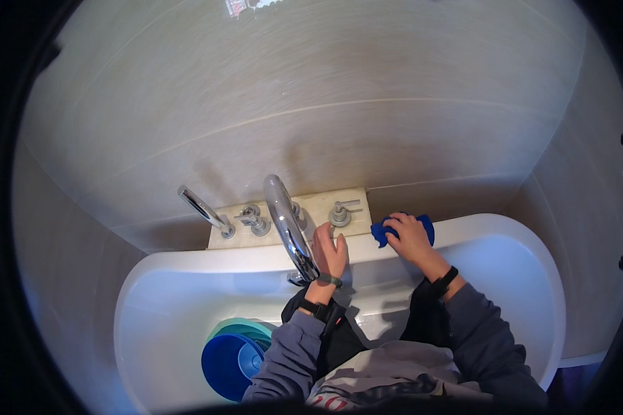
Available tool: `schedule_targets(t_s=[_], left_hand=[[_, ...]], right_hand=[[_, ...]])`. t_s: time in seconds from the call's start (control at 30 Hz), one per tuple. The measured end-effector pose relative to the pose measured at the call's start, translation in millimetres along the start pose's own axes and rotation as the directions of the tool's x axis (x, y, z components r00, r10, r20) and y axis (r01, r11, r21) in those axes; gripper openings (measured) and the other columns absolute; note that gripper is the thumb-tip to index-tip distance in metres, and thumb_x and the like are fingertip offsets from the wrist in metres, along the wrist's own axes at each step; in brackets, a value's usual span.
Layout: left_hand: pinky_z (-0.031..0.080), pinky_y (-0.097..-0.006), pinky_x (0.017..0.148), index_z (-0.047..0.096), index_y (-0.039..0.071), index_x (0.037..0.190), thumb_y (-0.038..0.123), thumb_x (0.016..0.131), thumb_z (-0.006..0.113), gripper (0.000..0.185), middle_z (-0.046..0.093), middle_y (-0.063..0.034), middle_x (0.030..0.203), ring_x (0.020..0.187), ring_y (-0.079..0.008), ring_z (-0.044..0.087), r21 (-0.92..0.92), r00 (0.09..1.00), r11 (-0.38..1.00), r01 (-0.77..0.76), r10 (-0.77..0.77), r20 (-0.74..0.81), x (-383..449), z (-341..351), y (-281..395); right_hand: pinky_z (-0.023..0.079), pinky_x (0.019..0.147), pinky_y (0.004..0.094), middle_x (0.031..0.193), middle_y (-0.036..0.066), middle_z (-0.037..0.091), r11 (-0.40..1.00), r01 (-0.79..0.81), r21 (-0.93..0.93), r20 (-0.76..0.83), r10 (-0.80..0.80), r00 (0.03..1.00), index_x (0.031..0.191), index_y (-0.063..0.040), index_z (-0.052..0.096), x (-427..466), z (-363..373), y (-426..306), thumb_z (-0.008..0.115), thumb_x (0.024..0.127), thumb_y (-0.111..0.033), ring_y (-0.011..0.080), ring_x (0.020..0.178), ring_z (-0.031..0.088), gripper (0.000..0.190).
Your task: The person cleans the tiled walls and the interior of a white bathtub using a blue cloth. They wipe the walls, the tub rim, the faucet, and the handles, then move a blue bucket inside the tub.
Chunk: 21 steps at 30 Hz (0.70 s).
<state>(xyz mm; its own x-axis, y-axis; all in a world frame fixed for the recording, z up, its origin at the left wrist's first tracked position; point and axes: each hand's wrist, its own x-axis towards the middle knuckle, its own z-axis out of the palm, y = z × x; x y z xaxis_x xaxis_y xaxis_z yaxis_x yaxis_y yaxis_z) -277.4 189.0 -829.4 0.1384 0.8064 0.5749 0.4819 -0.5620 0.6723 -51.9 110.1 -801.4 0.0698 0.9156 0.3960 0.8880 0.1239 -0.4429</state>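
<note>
My right hand [408, 238] grips a blue cloth [424, 228] on the far rim of a white bathtub [459, 231]. Beside the curved chrome spout [285, 223], my left hand [329, 254] rests with fingers apart at the edge of the pale stone ledge [316, 205], holding nothing. Just beyond its fingertips stands a chrome lever handle [340, 213]. More chrome fittings are on the ledge: a handle [254, 222] left of the spout and a hand shower [202, 208] tilted at the ledge's left end.
A blue bucket [226, 365] and a green basin [239, 327] are inside the tub, left of my left forearm. A tiled wall [342, 129] rises behind the ledge, with side walls left and right. My legs are within the tub.
</note>
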Motion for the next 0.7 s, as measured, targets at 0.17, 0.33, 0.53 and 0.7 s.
schedule_targets(t_s=[0.17,0.33,0.53,0.7], left_hand=[[0.043,-0.0501,0.097,0.05,-0.001,0.129,0.009,0.082,0.065,0.051,0.059,-0.0222,0.119,0.113,-0.0426,0.054,0.101,1.0,0.995,-0.005,0.003,0.022,18.9,16.8,9.7],[0.043,-0.05,0.098,0.048,-0.001,0.134,0.011,0.084,0.063,0.054,0.059,-0.0225,0.123,0.117,-0.0417,0.054,0.191,0.998,0.982,0.0,-0.011,0.057,18.8,21.0,15.2],[0.042,-0.0509,0.099,0.046,-0.003,0.136,0.01,0.085,0.06,0.054,0.059,-0.0246,0.122,0.115,-0.0425,0.055,0.235,0.998,0.972,0.013,-0.028,0.061,14.4,23.7,14.1],[0.042,-0.0507,0.1,0.047,-0.003,0.137,0.009,0.087,0.058,0.052,0.061,-0.026,0.121,0.114,-0.0426,0.057,0.211,0.999,0.977,0.007,-0.018,0.048,15.3,24.8,12.4]], right_hand=[[0.048,0.096,0.0458,0.122,0.015,0.063,0.998,0.002,0.068,0.013,-0.003,1.0,0.115,-0.009,0.067,54.7,-12.8,14.5,0.065,0.088,-0.02,0.0376,0.111,0.059,0.029],[0.048,0.098,0.0454,0.126,0.016,0.061,0.97,0.201,0.139,-0.15,-0.18,0.972,0.117,-0.009,0.067,124.5,19.0,10.1,0.069,0.086,-0.018,0.0375,0.112,0.058,0.032],[0.046,0.102,0.0446,0.129,0.012,0.061,0.949,0.316,0.001,0.071,-0.315,0.947,0.118,-0.012,0.069,127.9,75.5,14.8,0.076,0.078,-0.013,0.0359,0.12,0.052,0.041],[0.044,0.103,0.0464,0.132,0.009,0.06,0.966,0.253,0.045,0.199,-0.257,0.946,0.117,-0.012,0.071,106.7,67.0,22.0,0.071,0.085,-0.02,0.0336,0.125,0.049,0.033]])
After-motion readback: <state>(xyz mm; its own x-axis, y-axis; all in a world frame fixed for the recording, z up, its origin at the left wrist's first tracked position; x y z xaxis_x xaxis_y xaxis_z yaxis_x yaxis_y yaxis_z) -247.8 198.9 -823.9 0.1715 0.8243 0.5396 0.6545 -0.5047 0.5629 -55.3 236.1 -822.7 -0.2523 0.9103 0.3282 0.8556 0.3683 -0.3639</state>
